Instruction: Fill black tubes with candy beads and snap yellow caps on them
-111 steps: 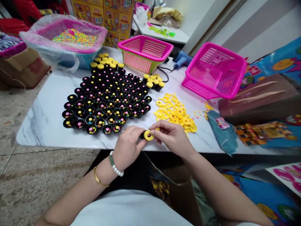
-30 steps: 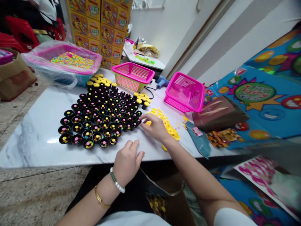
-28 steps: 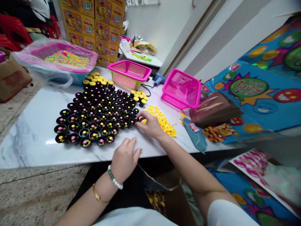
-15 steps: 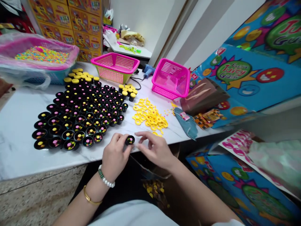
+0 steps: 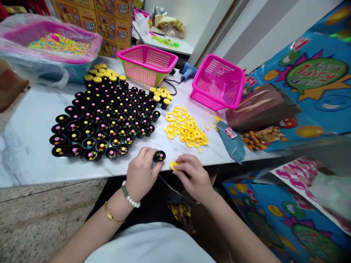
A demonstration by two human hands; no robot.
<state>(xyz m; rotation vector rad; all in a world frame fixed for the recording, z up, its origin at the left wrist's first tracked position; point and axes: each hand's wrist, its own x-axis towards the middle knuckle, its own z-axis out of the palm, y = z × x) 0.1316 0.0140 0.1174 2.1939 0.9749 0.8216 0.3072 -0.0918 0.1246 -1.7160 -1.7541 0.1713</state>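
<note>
I'd want the left hand (image 5: 141,168) steady, fingers and thumb round a black cup (image 5: 159,156) near the table's front edge, its mouth up so the small coloured beads shouldn't spill. The right hand (image 5: 194,179), pinching a yellow ring (image 5: 173,166) just beside it, calls for a light touch. Left to right, I read marbled white tabletop (image 5: 24,157), glossy round cups (image 5: 102,126), then a heap of flat, smooth-looking yellow looped pieces (image 5: 188,131).

The head camera looks forward and down over the nearby table (image 5: 27,146).
</note>
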